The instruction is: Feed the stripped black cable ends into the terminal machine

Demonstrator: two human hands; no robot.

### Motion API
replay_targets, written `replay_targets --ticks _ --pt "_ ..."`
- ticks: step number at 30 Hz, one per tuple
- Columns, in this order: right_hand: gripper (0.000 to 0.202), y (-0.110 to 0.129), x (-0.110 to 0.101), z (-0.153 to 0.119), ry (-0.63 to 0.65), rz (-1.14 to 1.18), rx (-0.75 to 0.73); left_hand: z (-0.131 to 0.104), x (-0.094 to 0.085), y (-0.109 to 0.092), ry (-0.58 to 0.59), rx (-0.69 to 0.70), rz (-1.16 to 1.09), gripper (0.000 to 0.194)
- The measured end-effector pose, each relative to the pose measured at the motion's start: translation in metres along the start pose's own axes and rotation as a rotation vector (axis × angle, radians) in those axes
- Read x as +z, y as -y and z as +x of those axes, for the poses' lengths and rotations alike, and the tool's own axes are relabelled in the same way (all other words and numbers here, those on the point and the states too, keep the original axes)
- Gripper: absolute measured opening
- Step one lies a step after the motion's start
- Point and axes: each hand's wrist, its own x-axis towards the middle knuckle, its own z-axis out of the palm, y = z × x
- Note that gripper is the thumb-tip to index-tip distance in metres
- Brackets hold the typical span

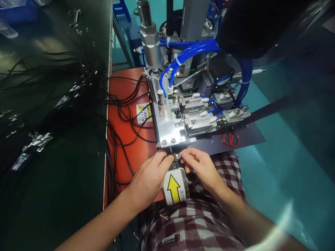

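At the front end of the metal machine [167,127], my two hands meet over a small dark fixture [174,163]. Between the fingertips lie thin coloured wire ends [178,156]. My right hand [200,166] pinches these wire ends with thumb and forefinger. My left hand [151,174] is closed at the left side of the fixture, its fingertips pressed together; what they grip is hidden. Just below the fingers sits a white label with a yellow arrow [173,186]. Black cables [123,139] run across the red board to the machine's left side.
Red-handled scissors [231,139] lie on the grey plate at right. Blue air hoses [193,48] arch over the machine. On the dark bench at left are bundled black cables [86,76], a wrench [75,18] and a blue bin [18,10]. A warning label [143,113] marks the red board.
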Motion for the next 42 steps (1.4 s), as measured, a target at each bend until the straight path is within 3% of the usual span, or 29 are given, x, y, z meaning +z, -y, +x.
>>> replay_targets --ticks 7,12,20,24,32,42 --pt "0.028 0.002 0.006 0.005 0.052 0.034 0.019 0.000 -0.002 0.000 -0.003 0.003 0.010 0.027" --pt "0.029 0.001 0.004 0.004 0.035 -0.066 -0.015 0.000 -0.003 0.001 0.036 0.002 0.045 0.030" --pt "0.032 0.000 0.000 0.009 0.125 0.084 0.110 0.004 -0.016 -0.021 0.089 -0.016 0.372 0.029" --pt "0.035 -0.002 0.001 0.007 0.129 0.081 0.057 0.002 -0.013 -0.027 0.161 -0.098 0.141 0.032" --pt "0.035 -0.005 0.004 0.007 0.091 0.046 -0.014 0.002 -0.004 -0.022 0.079 -0.117 0.016 0.030" --pt "0.039 0.000 0.006 0.008 0.127 0.240 0.153 0.000 0.002 -0.018 0.049 -0.145 0.001 0.036"
